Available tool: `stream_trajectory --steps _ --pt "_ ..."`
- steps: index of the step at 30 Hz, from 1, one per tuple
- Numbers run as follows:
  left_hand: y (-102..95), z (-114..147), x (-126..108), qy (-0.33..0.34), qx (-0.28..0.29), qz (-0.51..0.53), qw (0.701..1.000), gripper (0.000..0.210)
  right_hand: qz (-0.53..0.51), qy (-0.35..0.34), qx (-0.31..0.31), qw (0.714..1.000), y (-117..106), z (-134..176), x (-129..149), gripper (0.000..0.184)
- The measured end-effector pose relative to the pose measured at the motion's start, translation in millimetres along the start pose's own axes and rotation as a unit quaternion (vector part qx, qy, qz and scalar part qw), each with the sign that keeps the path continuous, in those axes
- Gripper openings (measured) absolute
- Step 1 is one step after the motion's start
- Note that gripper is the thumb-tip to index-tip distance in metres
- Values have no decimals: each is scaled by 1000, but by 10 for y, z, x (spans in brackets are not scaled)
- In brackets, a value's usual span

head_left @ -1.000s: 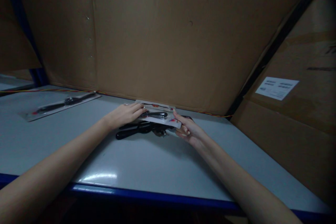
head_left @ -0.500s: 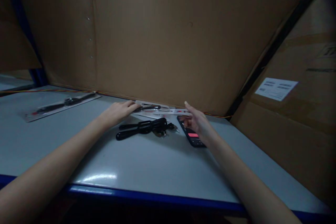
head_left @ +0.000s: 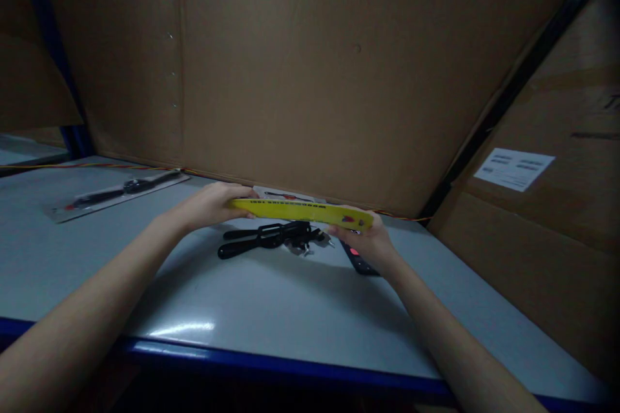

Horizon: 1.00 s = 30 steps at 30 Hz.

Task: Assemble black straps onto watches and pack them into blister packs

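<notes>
Between both hands, a flat packaging card [head_left: 295, 210] is held up over the table, its yellow printed side tilted toward me. My left hand [head_left: 217, 204] is closed on the card's left end. At the other end my right hand [head_left: 371, 242] grips it, fingers underneath. Whatever is on the card's far side is hidden. Below it lie black two-handled tools [head_left: 264, 239] that look like spokeshaves, with small metal parts at their right end. A dark phone [head_left: 361, 263] is partly covered by my right hand. Behind the card another packaged piece [head_left: 285, 194] shows.
A spokeshave-like tool in clear packaging [head_left: 128, 188] lies at the left on the grey table [head_left: 232, 310]. Cardboard [head_left: 310, 77] walls off the back, and a labelled carton [head_left: 547, 232] stands at the right. Thin red-yellow wires [head_left: 121, 166] run along the back edge.
The card has been raised and turned, so its yellow side now shows instead of the pale side. My right hand has come lower, over the phone. The black tools stay put.
</notes>
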<state>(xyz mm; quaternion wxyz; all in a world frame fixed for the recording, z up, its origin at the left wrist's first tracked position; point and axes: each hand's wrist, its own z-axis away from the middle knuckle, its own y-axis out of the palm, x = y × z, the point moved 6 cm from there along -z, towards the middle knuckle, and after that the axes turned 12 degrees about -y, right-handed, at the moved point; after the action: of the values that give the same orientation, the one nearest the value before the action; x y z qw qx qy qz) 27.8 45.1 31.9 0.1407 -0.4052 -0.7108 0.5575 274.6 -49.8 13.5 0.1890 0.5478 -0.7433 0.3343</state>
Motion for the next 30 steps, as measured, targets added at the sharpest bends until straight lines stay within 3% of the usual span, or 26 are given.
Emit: stream_trajectory --steps 2,4,8,13,17,21,27,30 --pt "-19 7 2 -22 16 6 1000 39 11 54 -81 995 -70 14 -61 34" --pt "-24 19 -2 -40 43 26 998 41 -22 71 -122 990 -95 -2 -78 31" --pt "1 65 -63 -26 109 78 991 48 -97 98 -150 979 -122 -38 -149 33" --pt "-6 94 -36 -31 143 70 987 54 -108 119 -181 970 -264 -47 -245 37" --pt "-53 87 105 -50 121 57 990 49 -96 111 -180 973 -463 -76 -260 37" --pt "-127 74 205 -45 56 18 997 42 -89 106 -182 974 -703 -90 -315 36" --pt "-261 75 221 -94 -19 -80 992 37 -110 94 -193 971 -1010 -84 -386 32" --pt "-306 84 262 -112 -44 -108 987 38 -102 98 -232 962 -1230 -46 -455 29"
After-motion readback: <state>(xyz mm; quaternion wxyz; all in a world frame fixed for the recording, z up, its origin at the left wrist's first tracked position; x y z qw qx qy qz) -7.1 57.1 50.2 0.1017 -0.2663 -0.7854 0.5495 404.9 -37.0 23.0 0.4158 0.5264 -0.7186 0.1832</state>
